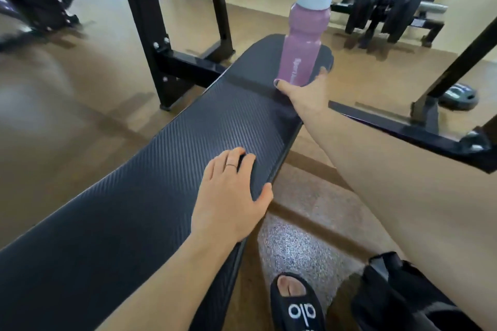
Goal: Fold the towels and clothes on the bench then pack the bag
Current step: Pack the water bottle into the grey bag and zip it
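Right hand [305, 94] around bottle [304, 43] — upright

The bench [150, 196] pad lies bare along its length between the left hand [231, 196], pressed flat near its right edge, and the far end, where the right hand [306, 94] grips an upright pink bottle [304, 40]. Black rack uprights [145, 21] stand close on the bench's left, and a low frame bar [398, 126] crosses the floor on the right. A dark bag [398, 293] and a sandalled foot [293, 301] fill the floor beside the near edge.

bottle [304, 43] upright at bench [134, 209] far end, bag [403, 295] on floor right of bench, weight rack [390, 0] behind
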